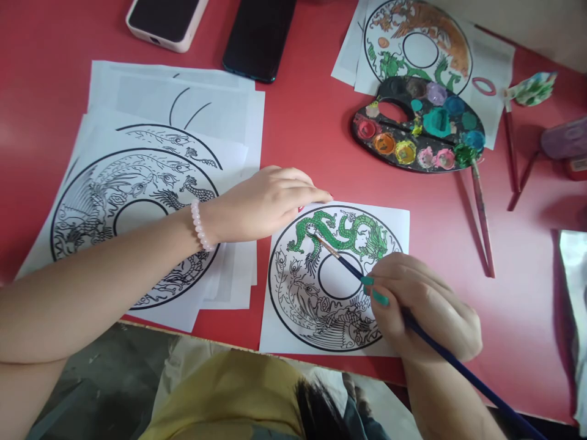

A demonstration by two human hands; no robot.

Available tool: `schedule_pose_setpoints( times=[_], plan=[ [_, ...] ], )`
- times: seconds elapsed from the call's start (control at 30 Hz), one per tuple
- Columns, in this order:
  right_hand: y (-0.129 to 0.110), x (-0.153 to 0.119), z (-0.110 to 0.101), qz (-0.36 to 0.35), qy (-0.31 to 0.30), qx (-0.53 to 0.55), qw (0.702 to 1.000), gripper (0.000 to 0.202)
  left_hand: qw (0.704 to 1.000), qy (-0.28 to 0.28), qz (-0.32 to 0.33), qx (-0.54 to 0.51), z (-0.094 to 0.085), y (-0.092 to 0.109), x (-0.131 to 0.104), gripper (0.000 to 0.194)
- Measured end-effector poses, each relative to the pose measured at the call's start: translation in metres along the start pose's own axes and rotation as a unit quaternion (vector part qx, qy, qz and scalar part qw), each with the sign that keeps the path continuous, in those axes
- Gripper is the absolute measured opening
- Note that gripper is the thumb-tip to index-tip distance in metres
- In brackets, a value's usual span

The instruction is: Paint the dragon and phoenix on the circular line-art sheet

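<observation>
A white sheet (pixel 284 333) printed with a ring of dragon and phoenix line art lies at the table's front edge. Its dragon (pixel 330 235) is largely painted green; the phoenix half is bare line art. My right hand (pixel 422 305) pinches a blue-handled paintbrush (pixel 353 269), its tip touching the sheet at the dragon's left part. My left hand (pixel 270 205), with a pink bead bracelet (pixel 202 226) on the wrist, rests flat at the sheet's upper left edge, fingers stretched out. That forearm crosses over a stack of similar printed sheets (pixel 229 275).
A black paint palette (pixel 367 137) with several colours stands at the back right, a brush (pixel 481 214) leaning on it. Behind it lies a partly painted sheet (pixel 481 55). Two phones (pixel 261 36) lie at the back. More brushes (pixel 511 146) and a jar (pixel 564 140) are at right.
</observation>
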State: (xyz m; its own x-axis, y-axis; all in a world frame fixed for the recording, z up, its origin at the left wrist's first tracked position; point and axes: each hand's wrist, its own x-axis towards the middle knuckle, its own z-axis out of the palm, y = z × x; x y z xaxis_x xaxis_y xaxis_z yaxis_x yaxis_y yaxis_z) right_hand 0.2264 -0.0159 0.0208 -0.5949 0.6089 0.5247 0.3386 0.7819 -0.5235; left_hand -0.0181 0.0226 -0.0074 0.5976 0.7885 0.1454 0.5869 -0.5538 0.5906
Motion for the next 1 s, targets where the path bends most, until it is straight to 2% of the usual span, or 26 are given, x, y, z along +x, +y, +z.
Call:
schedule_pose_setpoints(
  times=[0.2,0.33,0.47,0.6,1.0],
  plan=[
    [-0.0016,-0.0008,0.0006,0.024,0.013,-0.003,1.000,0.017,1.000,-0.002,-0.004,-0.005,0.0000,0.0001,0.0006,0.035],
    [-0.0008,0.0003,0.0003,0.013,-0.006,0.002,1.000,0.017,1.000,-0.003,-0.004,-0.002,-0.0002,-0.0001,0.0002,0.035],
    [0.0004,0.0001,0.0002,0.005,0.013,-0.002,1.000,0.018,1.000,-0.001,0.009,0.014,-0.0005,-0.0004,-0.0003,0.036],
    [-0.0004,0.0003,0.0002,0.007,-0.009,0.004,1.000,0.019,0.999,0.000,0.015,0.030,-0.0003,-0.0004,-0.0003,0.036],
    [-0.0009,0.0013,0.0003,0.009,0.000,0.015,1.000,0.020,1.000,0.000,0.008,0.028,-0.0001,0.0002,0.0000,0.037]
  ],
)
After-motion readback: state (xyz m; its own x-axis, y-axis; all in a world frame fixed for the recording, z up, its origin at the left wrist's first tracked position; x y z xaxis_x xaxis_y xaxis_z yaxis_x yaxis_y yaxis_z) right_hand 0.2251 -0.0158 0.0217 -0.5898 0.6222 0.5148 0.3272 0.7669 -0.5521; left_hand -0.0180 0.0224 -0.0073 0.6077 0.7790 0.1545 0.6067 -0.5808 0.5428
